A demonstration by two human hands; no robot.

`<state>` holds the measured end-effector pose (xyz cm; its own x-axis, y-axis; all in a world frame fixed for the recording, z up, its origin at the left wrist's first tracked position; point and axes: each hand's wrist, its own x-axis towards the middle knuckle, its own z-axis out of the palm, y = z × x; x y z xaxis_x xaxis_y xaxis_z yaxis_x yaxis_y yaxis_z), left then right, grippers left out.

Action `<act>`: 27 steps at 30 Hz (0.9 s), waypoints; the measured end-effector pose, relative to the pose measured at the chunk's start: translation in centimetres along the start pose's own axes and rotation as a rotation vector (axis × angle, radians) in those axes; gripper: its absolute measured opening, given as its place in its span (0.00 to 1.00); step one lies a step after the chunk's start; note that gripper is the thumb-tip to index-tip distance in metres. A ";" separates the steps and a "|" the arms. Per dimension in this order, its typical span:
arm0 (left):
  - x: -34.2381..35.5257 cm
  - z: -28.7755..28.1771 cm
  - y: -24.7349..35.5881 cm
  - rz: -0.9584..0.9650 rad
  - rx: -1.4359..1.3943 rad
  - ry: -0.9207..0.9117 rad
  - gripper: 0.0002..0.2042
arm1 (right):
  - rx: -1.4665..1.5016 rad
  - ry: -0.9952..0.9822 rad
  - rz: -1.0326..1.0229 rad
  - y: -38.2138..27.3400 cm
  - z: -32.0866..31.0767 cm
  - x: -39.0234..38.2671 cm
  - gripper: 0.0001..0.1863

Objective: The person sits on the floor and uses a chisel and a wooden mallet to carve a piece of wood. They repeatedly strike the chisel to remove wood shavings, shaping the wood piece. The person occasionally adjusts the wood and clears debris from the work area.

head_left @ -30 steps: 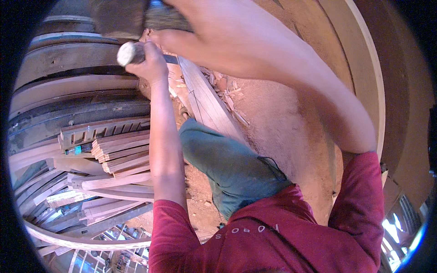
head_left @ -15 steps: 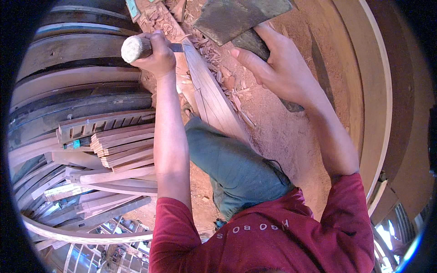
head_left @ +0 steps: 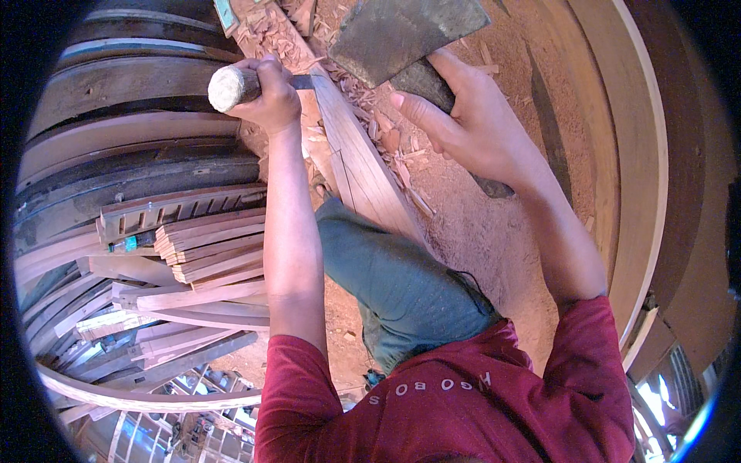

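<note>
Red shirt [head_left: 463,409], teal trousers [head_left: 401,285], grey hatchet blade [head_left: 401,35].

The plank [head_left: 363,166] runs from the knee [head_left: 386,262] toward 12 o'clock. The chisel [head_left: 239,83] sits at 11 o'clock, just left of the plank. The hatchet [head_left: 401,35] hangs at 1 o'clock, above chips [head_left: 386,139] on the ground. Stacked slats [head_left: 201,243] lie at 9 o'clock, well apart from the plank.

right hand [head_left: 478,127] lower, hatchet [head_left: 405,35] raised nearer chisel [head_left: 239,83]
</note>
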<state>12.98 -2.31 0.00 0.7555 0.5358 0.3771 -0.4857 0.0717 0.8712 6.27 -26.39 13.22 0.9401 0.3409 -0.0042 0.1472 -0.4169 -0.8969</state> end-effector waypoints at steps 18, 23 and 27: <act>0.2 0.0 0.2 0.070 0.058 -0.048 0.18 | -0.004 -0.023 0.042 0.3 0.5 -0.3 0.24; 0.8 0.3 -0.3 0.031 -0.002 -0.002 0.10 | 0.046 -0.025 0.041 0.2 0.5 -0.4 0.24; 2.3 0.5 -1.3 -0.048 -0.019 -0.048 0.16 | 0.049 -0.019 0.047 0.0 0.6 -0.4 0.24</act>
<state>15.54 -1.60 -0.07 0.7981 0.4903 0.3502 -0.4563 0.1121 0.8827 5.75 -26.02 12.91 0.9395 0.3381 -0.0551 0.0871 -0.3913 -0.9161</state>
